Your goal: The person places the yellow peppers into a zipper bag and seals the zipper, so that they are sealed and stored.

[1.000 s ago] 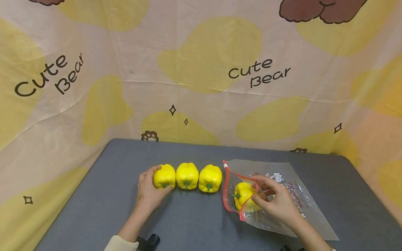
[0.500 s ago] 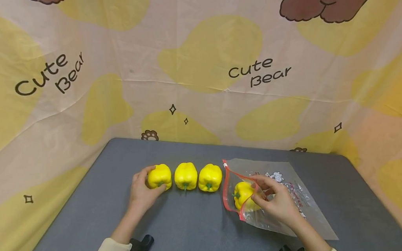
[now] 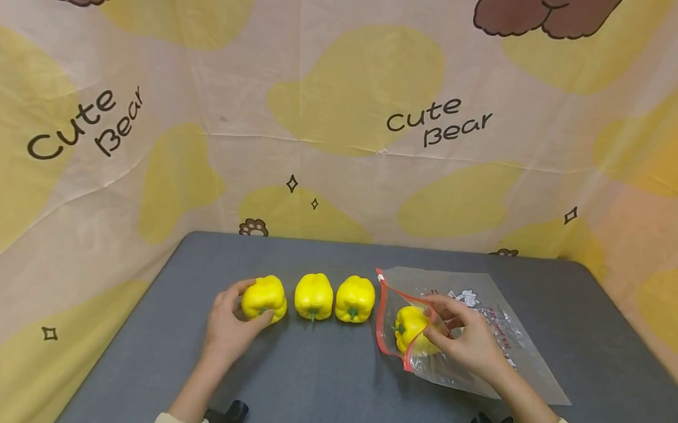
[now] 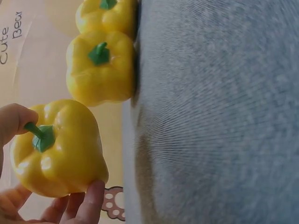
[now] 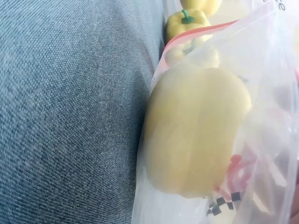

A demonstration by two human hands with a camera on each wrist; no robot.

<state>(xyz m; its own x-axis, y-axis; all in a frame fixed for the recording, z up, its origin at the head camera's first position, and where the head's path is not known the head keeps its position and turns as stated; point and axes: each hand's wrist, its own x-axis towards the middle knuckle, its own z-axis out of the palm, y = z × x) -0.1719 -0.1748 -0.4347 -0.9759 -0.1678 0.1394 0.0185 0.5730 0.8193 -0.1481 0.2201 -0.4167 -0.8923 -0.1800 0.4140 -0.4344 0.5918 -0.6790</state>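
My left hand (image 3: 226, 326) holds a yellow bell pepper (image 3: 264, 298) with a green stem, thumb by the stem and fingers round the far side. In the left wrist view this pepper (image 4: 65, 149) appears raised slightly off the table. Beside it stand two more yellow bell peppers, a middle one (image 3: 313, 297) and a right one (image 3: 354, 299). On the right lies a clear zip bag (image 3: 520, 350) with a red zip edge, its mouth spread towards the peppers. Inside the mouth sits another bell pepper (image 3: 409, 325). My right hand (image 3: 471, 342) pinches the bag's upper edge.
The grey table (image 3: 329, 391) carries everything. A patterned cloth (image 3: 331, 106) hangs close behind its back edge and round both sides. Black straps with camera mounts, such as the left mount (image 3: 228, 418), sit at the wrists.
My left hand has drawn the held pepper leftwards, opening a gap from the middle one, which shifted slightly left too. The right hand, bag and bagged pepper have stayed put.
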